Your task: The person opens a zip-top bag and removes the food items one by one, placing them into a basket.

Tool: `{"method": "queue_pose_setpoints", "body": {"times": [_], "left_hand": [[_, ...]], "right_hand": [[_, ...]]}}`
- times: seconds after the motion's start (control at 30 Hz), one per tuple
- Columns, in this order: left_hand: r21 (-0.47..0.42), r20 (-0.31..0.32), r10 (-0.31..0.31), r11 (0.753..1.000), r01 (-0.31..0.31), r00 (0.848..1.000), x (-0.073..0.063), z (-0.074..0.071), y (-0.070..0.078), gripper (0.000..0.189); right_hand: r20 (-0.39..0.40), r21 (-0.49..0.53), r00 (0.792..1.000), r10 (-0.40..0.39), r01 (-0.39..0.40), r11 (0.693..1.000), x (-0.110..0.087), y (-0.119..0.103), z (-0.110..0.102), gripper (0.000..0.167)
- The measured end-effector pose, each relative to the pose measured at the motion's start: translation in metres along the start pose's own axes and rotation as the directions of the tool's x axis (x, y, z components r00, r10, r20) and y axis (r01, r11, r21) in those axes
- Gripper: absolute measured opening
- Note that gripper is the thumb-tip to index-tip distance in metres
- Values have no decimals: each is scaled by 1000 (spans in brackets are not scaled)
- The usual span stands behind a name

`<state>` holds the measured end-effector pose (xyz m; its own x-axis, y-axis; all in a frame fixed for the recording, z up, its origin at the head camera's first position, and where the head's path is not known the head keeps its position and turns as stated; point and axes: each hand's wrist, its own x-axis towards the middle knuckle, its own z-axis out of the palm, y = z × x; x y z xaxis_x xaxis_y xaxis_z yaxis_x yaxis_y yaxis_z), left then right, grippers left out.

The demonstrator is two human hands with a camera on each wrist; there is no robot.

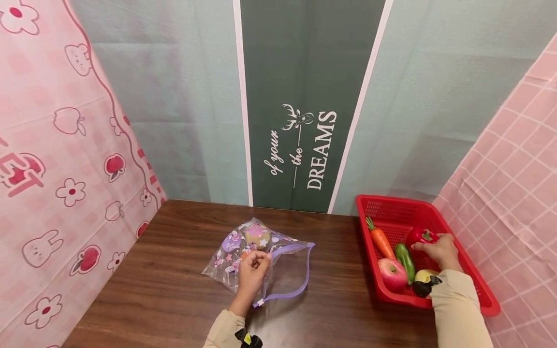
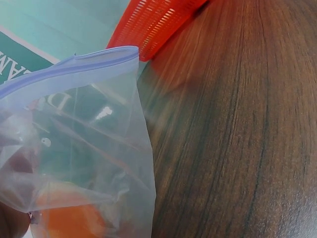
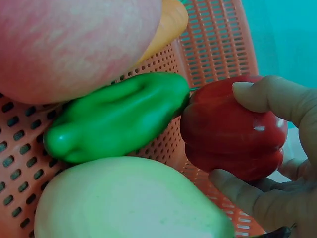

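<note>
My left hand point(image 1: 254, 270) pinches the edge of a clear zip bag point(image 1: 285, 249) with a purple zip rim, its mouth spread towards the right. Printed flowers and stars cover the bag, and an orange item point(image 2: 74, 220) shows through the plastic in the left wrist view. On the right, my right hand point(image 1: 444, 251) grips a red bell pepper point(image 3: 235, 129) between thumb and fingers inside the red basket point(image 1: 467, 270). Beside it lie a green pepper point(image 3: 119, 119), a pale yellow-green fruit point(image 3: 129, 203), a pink apple point(image 1: 392, 274) and a carrot point(image 1: 382, 242).
The brown wooden table point(image 1: 152, 290) carries the bag and the basket. A blue-green curtain with a dark printed panel point(image 1: 304, 72) hangs behind. Pink cloths point(image 1: 65, 159) close off the left and right sides.
</note>
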<state>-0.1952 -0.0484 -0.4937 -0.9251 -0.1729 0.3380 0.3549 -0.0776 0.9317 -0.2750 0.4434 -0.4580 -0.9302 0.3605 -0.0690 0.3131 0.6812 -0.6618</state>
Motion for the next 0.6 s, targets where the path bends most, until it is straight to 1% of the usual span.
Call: {"method": "queue_pose_setpoints", "body": {"times": [0.1,0.23,0.33,0.5,0.6], "left_hand": [[1,1,5,1000,-5,1000,0,-1,0,6],[1,8,11,1000,-11,1000,0,-1,-1,6],[-3,9,14,1000,-14,1000,1,-2,-3,6],[-11,8,11,1000,-11,1000,1,-2,-4,7],[-8,7,11,1000,-11,1000,1,-2,-4,7]], "right_hand": [[29,-9,1000,-13,13,1000,2,3,-2,87],[52,-97,995,-82,86,992,5,9,-4,80],[92,-142,990,-110,123,982,7,14,-6,77],[155,-142,984,-88,110,984,8,17,-6,82],[179,-155,981,-77,106,982,8,18,-6,78]]}}
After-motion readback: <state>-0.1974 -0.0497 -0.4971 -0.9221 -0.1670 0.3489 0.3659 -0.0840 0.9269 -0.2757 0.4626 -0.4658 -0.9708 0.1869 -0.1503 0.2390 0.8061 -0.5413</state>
